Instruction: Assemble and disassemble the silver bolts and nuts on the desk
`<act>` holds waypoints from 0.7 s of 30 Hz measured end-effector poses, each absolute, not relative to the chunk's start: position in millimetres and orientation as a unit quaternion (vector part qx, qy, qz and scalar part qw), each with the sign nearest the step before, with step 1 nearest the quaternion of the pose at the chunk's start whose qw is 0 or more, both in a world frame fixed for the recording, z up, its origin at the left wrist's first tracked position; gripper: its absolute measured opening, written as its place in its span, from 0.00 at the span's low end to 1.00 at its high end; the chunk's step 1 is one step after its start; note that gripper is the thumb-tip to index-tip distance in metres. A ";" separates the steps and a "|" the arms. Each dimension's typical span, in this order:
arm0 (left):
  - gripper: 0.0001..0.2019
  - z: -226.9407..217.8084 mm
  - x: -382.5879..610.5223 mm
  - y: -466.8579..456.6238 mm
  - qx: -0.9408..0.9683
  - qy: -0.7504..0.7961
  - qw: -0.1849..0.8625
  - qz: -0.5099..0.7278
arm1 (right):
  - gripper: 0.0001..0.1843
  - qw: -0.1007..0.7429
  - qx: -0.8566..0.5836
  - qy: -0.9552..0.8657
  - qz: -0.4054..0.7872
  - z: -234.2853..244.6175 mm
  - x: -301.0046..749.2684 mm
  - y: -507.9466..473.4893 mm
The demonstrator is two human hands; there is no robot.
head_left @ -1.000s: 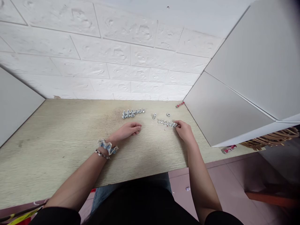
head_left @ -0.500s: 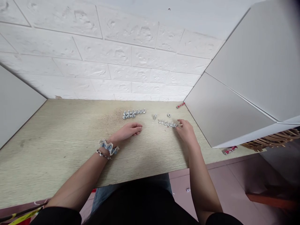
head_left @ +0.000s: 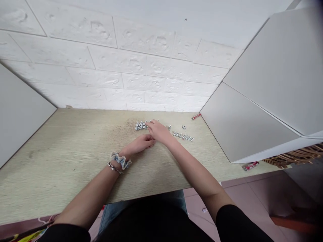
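Note:
My right hand (head_left: 158, 130) reaches across to a cluster of small silver screws (head_left: 140, 125) at the back of the wooden table (head_left: 63, 151). Its fingertips are drawn together at the cluster's right end, and what they pinch is hidden. Just below it, my left hand (head_left: 140, 143) rests on the table with loosely curled fingers and nothing in it; a scrunchie and a bracelet sit on that wrist. A row of silver screws (head_left: 183, 136) lies to the right, now apart from both hands.
A single screw (head_left: 169, 127) and a small nut (head_left: 184, 127) lie between the two groups. A red cylinder (head_left: 196, 116) sits at the back by the grey side panel (head_left: 239, 124); another red cylinder (head_left: 249, 165) lies under that panel's front edge. A white brick wall stands behind.
My right hand has left the row of screws on the right and swung left to the cluster. The left hand has stayed put. The camera has tilted slightly.

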State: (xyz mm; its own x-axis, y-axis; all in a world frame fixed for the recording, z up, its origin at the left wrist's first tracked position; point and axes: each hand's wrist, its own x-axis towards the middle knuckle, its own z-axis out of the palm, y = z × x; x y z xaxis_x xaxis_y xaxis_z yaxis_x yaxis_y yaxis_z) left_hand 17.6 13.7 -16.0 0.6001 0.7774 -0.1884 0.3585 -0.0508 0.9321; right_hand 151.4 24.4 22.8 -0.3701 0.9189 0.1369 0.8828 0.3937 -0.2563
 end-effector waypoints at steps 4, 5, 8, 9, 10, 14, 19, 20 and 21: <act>0.14 -14.2 18.4 13.2 0.704 0.415 0.547 0.184 | 0.17 0.102 -0.552 -0.825 0.061 15.8 141.7 32.6; 0.14 -13.3 18.6 12.8 0.702 0.418 0.547 0.184 | 0.17 0.105 -0.555 -0.823 0.059 15.0 141.0 33.2; 0.13 -11.2 19.3 11.7 0.693 0.418 0.555 0.191 | 0.16 0.123 -0.573 -0.808 0.053 12.9 140.1 34.8; 0.13 -10.7 19.5 11.4 0.690 0.417 0.559 0.194 | 0.16 0.125 -0.579 -0.804 0.051 11.9 140.1 35.5; 0.12 -10.4 19.6 11.1 0.687 0.416 0.562 0.197 | 0.15 0.123 -0.583 -0.802 0.051 10.7 140.2 36.3; 0.11 -9.1 19.5 10.3 0.677 0.413 0.575 0.204 | 0.11 0.125 -0.583 -0.801 0.055 5.4 141.4 39.5; 0.10 -8.6 18.9 11.4 0.652 0.422 0.594 0.209 | 0.07 0.154 -0.573 -0.801 0.074 2.1 142.5 40.2; 0.09 -8.8 18.7 11.8 0.649 0.423 0.598 0.207 | 0.06 0.159 -0.574 -0.799 0.083 2.0 143.0 39.7; 0.09 -9.0 18.4 12.3 0.644 0.425 0.602 0.205 | 0.05 0.163 -0.575 -0.796 0.094 1.9 143.7 38.9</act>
State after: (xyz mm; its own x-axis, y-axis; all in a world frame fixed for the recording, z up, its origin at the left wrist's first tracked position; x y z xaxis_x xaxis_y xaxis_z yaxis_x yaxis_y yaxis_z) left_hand 18.4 12.3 -9.0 0.5543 0.7947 -0.2474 0.3011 0.0857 0.9497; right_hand 143.7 38.9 1.9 -0.2862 0.9460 0.1520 0.8845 0.3218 -0.3378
